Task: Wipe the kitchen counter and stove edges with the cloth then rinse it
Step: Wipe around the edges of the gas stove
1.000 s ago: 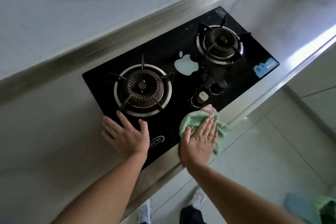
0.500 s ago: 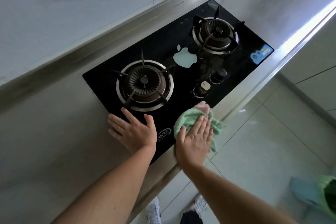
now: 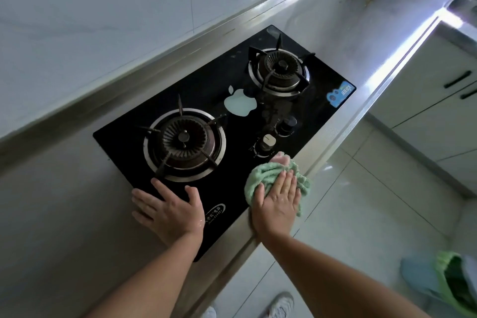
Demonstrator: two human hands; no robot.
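A black glass gas stove (image 3: 317,108) with two burners is set into the grey counter (image 3: 59,214). My right hand (image 3: 277,201) presses flat, fingers straight, on a bunched green cloth (image 3: 263,171) at the stove's front edge, just below the two knobs (image 3: 268,141). My left hand (image 3: 169,210) rests flat with fingers spread on the stove's near left corner, beside the left burner (image 3: 184,143).
A steel counter rim (image 3: 343,126) runs along the front edge. A sink corner (image 3: 462,5) shows at far right. White cabinets (image 3: 438,100) and a tiled floor lie below. A bin with a green bag (image 3: 454,284) stands at lower right.
My right hand and the cloth have slid slightly right along the stove's front edge. The left hand stays planted on the corner. The view has shifted a little.
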